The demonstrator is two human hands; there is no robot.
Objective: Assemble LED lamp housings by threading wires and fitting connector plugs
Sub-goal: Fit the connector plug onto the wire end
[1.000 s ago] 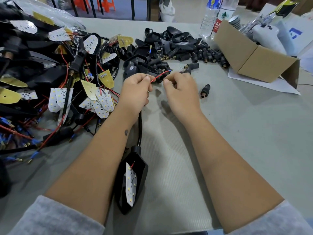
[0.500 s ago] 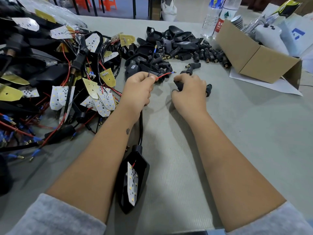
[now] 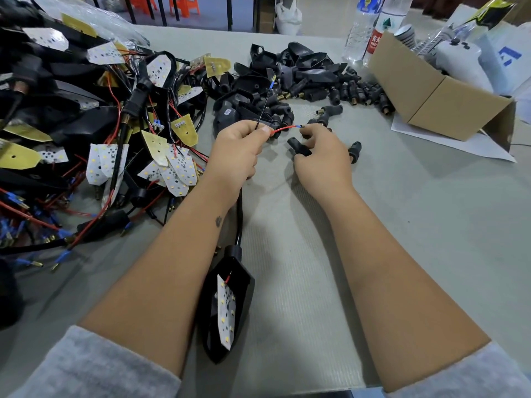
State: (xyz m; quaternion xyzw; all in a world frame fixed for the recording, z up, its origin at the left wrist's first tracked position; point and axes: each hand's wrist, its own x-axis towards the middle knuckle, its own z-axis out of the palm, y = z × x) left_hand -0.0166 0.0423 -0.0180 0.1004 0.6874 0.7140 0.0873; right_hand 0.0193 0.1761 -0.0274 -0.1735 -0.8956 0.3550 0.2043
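A black lamp housing [image 3: 242, 282] with a white LED board [image 3: 226, 311] lies on the table between my forearms. Its black cable runs up under my left hand [image 3: 235, 152]. That hand pinches a red wire [image 3: 284, 128] and a thin black wire [image 3: 264, 106], both sticking out past the fingers with blue-sleeved tips. My right hand [image 3: 323, 158] is curled round a black connector plug [image 3: 298, 146] just right of the red wire's tip. Another black plug [image 3: 354, 149] lies loose right beside that hand.
A tangled heap of housings, LED boards and red wires [image 3: 86, 124] fills the left. A pile of black plugs and caps [image 3: 301, 79] lies at the back centre. A cardboard box [image 3: 431, 90], water bottles [image 3: 370, 27] and white bags stand at the back right.
My right hand left the red wire, dropped to the table and picked up a black plug. The black wire swung upward from my left hand. The left hand stayed put.
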